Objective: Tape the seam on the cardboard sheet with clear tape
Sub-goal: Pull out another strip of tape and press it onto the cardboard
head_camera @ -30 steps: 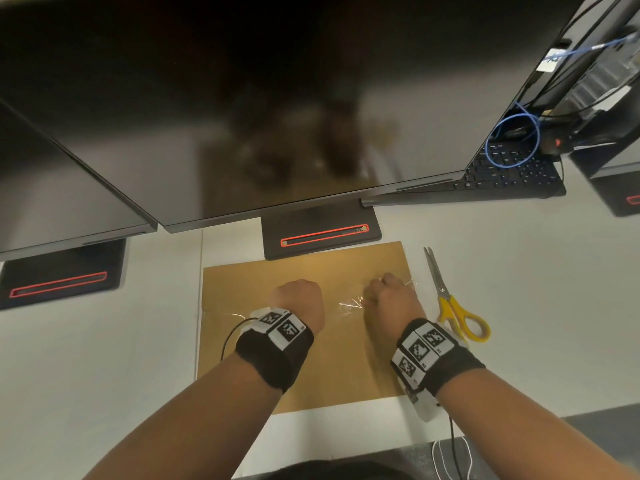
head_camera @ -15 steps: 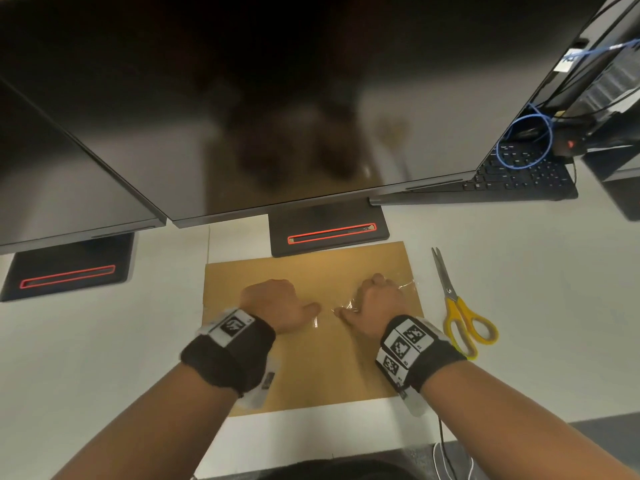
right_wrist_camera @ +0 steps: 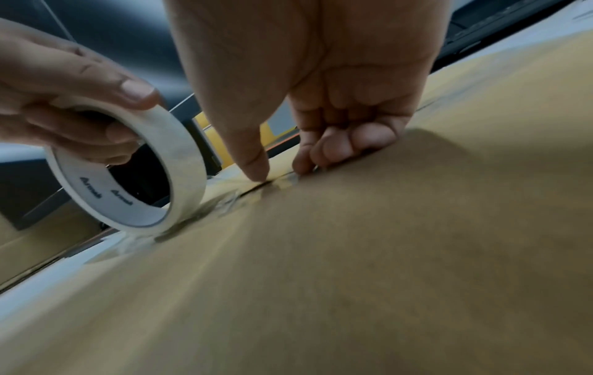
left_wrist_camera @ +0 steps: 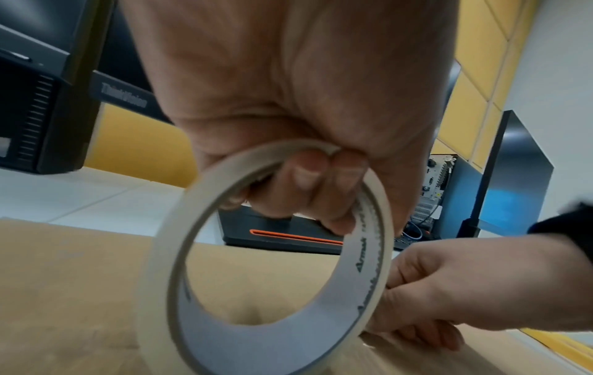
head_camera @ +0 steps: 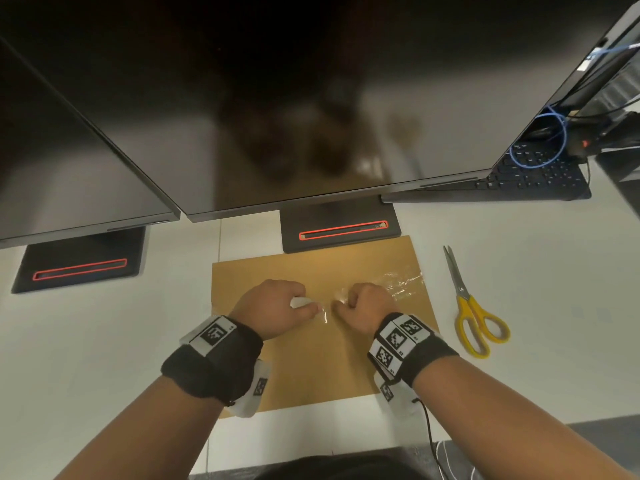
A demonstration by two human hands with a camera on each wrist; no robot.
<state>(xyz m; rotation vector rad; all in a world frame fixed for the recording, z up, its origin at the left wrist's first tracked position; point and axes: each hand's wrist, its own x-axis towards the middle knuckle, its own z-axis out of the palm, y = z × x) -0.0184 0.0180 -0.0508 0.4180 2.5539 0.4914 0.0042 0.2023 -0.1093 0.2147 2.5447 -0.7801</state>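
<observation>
Left hand (head_camera: 273, 308) fingers gripping tape roll (right_wrist_camera: 134, 175) — now closer to right hand (head_camera: 363, 306) pinching tape down.

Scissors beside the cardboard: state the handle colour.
Yellow handles on the scissors, clearest in the head view.

Monitor stand base (head_camera: 341, 226) blocking the far edge of the cardboard sheet (head_camera: 311, 368), low monitor screens (head_camera: 277, 116) overhanging behind, yellow scissors (head_camera: 472, 313) lying just right of the sheet, white bench (head_camera: 86, 341) open to the left, bare cardboard open on the near side of both hands
</observation>
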